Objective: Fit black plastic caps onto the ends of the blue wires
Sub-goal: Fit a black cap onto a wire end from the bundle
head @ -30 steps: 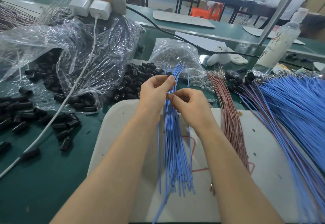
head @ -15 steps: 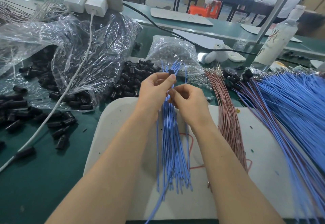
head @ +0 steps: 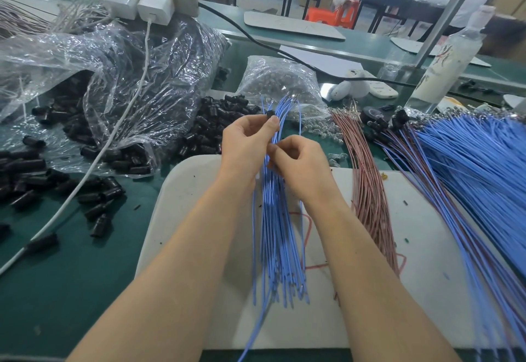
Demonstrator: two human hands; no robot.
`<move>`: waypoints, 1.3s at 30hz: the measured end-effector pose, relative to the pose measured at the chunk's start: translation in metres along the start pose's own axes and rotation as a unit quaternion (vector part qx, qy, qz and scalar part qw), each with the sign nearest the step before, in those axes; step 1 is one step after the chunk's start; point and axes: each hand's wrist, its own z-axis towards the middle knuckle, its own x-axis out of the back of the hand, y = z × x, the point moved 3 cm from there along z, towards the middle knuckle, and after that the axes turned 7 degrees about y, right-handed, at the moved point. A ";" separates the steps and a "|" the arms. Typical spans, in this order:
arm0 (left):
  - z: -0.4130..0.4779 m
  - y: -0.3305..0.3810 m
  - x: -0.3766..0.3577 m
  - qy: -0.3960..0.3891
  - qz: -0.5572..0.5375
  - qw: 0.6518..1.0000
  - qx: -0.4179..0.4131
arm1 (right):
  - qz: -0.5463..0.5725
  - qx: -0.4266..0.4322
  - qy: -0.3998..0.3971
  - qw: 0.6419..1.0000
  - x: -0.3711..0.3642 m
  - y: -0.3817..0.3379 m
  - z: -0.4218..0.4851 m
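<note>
To my right, the big sheaf of thin blue plastic-coated wires [head: 469, 162] is fanning across the green bench. A few dark lumps are showing at its far ends, possibly fitted caps, though it is too blurred there to say. On my left, the crumpled clear plastic bag [head: 128, 82] is spilling short black plastic tube caps [head: 216, 128], so plenty of stock is waiting. The smaller bunch of blue wires [head: 277, 233] is lying on the pale rounded board [head: 182, 191] between my forearms, its near ends bare. My left hand [head: 244, 145] is pinching one black cap [head: 269, 114] at the bunch's far tips. My right hand [head: 301, 168] is curling round wires just below. I judge that most of the capping is lying ahead.
</note>
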 end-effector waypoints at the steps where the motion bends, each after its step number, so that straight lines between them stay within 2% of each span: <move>1: 0.000 0.000 -0.001 -0.009 0.000 1.000 0.005 | 0.019 -0.006 0.003 1.000 -0.001 0.001 0.001; 7: -0.003 0.000 -0.004 -0.056 0.005 0.998 0.005 | 0.096 -0.040 0.060 0.993 0.004 0.007 0.006; 14: -0.007 0.002 -0.008 -0.081 0.020 0.996 -0.011 | 0.107 -0.039 0.087 0.990 0.006 0.012 0.008; 22: -0.007 0.002 -0.007 -0.060 0.022 0.998 -0.007 | 0.100 -0.031 0.076 0.992 0.005 0.014 0.010; 28: -0.005 0.005 -0.004 -0.024 0.024 0.999 -0.022 | 0.047 -0.023 0.067 0.996 0.000 0.017 0.012; 35: -0.001 0.003 0.000 0.000 0.013 1.000 0.010 | 0.055 -0.014 0.015 0.998 -0.006 0.014 0.011; 37: 0.003 0.004 0.003 0.017 -0.001 1.000 0.016 | 0.056 -0.014 -0.034 0.998 -0.005 0.012 0.009; 39: 0.009 0.006 0.010 0.051 -0.023 0.998 0.030 | 0.065 -0.031 -0.129 0.989 -0.005 0.009 0.001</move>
